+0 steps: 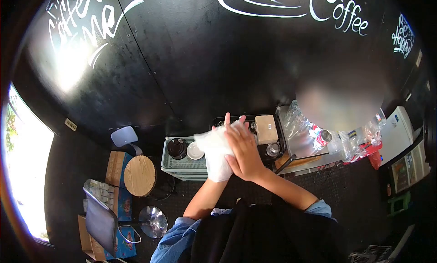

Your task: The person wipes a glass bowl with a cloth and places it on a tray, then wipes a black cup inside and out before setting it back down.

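Observation:
A crumpled white tissue (pixel 217 160) lies over the palm and wrist of my left hand (pixel 227 120), hiding most of it; a few outstretched fingertips show beyond its far edge. My right hand (pixel 246 154) rests flat on top with its fingers extended, pressing the tissue against the left hand. Both hands are held up in front of me, above a small grey-green shelf (pixel 182 165). On that shelf, beside the tissue, are a black round dish (pixel 176 148) and a white saucer (pixel 195 150).
A cardboard box (pixel 266 129) and a metal cup (pixel 273 149) stand on a dark tray. To the right, a metal counter (pixel 300 147) holds plastic cups and a can (pixel 323 137). A wooden-topped stool (pixel 139 175), a chair (pixel 100 222) and cartons stand at left.

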`<state>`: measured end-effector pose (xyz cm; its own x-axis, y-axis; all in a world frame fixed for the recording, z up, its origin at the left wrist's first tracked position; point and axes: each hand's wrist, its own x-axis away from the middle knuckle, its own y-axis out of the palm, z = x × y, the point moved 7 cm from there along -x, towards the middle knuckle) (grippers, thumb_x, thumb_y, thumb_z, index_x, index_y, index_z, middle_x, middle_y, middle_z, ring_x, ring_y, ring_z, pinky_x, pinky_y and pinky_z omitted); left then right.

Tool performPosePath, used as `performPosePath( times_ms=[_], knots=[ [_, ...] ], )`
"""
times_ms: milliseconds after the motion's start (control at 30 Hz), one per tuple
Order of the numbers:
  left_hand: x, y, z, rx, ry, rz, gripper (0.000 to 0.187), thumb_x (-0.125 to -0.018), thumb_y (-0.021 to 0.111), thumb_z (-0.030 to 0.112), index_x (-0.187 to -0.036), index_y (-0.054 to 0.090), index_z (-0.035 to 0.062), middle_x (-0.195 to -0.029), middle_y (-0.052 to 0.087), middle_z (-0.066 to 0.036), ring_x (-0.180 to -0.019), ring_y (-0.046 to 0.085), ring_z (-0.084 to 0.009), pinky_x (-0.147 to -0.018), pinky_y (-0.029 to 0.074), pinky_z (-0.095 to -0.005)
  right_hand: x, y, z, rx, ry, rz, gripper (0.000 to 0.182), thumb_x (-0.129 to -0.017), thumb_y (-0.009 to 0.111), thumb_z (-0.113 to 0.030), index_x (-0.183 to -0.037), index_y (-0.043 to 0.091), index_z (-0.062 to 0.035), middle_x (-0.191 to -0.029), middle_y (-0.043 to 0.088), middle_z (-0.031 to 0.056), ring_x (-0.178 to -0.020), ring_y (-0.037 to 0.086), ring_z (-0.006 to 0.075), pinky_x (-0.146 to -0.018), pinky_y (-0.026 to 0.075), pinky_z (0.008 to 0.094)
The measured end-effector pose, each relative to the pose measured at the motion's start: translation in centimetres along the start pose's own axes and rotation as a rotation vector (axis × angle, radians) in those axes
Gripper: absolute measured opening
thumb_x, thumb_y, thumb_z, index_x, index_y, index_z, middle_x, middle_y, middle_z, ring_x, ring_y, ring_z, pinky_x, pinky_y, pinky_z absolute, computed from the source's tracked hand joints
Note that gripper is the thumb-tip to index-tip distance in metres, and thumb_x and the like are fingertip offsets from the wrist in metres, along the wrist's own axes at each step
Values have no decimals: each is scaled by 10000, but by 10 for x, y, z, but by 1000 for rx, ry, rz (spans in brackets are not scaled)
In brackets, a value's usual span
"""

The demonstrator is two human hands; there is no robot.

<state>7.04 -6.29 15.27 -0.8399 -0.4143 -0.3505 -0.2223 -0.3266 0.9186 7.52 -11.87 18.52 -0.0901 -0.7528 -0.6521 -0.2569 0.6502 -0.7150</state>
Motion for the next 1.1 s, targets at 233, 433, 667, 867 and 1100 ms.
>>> performPosePath(
  times_ms=[233, 433, 667, 867, 1100],
  knots=[
    [8, -25, -6, -289, 78, 47, 582, -902, 353, 460, -1386, 202, 173, -1384, 298, -109, -1268, 292, -253, -1024, 260, -408, 1, 12, 16, -231, 92, 41, 579, -830, 505, -302, -1255, 352, 59, -1283, 375, 236, -1216, 320, 396, -1014, 223, 466],
    [19, -83, 2, -253, 162, 167, 485, -909, 407, 350, -1312, 321, 93, -1307, 383, -119, -1190, 392, -221, -965, 348, -356, 6, 18, 1, -366, -4, -7, 550, -833, 505, -274, -1262, 372, 44, -1294, 375, 229, -1228, 325, 365, -1026, 222, 439],
    [23, -111, -8, -593, 261, 421, 373, -901, 448, 210, -1230, 393, 46, -1188, 482, -109, -1068, 494, -178, -872, 430, -316, 23, 24, 44, -716, 334, 214, 373, -869, 472, -122, -1211, 450, 24, -1148, 524, 229, -1074, 520, 328, -916, 391, 363],
    [16, -97, -24, -706, 87, 446, 226, -896, 443, 53, -1110, 502, 11, -1014, 592, -63, -886, 599, -140, -791, 496, -290, 38, 7, 107, -667, 602, 387, 169, -878, 473, -83, -899, 606, 21, -606, 586, 84, -543, 546, 95, -465, 392, 258],
    [9, -84, -19, -476, -108, 444, 419, -950, 260, 282, -1279, 362, 43, -1297, 410, -83, -1202, 388, -218, -1010, 300, -369, 25, 36, 87, -54, 282, 60, 554, -808, 483, -133, -1310, 304, 17, -1358, 301, 213, -1265, 277, 369, -1023, 233, 467]
  ],
)
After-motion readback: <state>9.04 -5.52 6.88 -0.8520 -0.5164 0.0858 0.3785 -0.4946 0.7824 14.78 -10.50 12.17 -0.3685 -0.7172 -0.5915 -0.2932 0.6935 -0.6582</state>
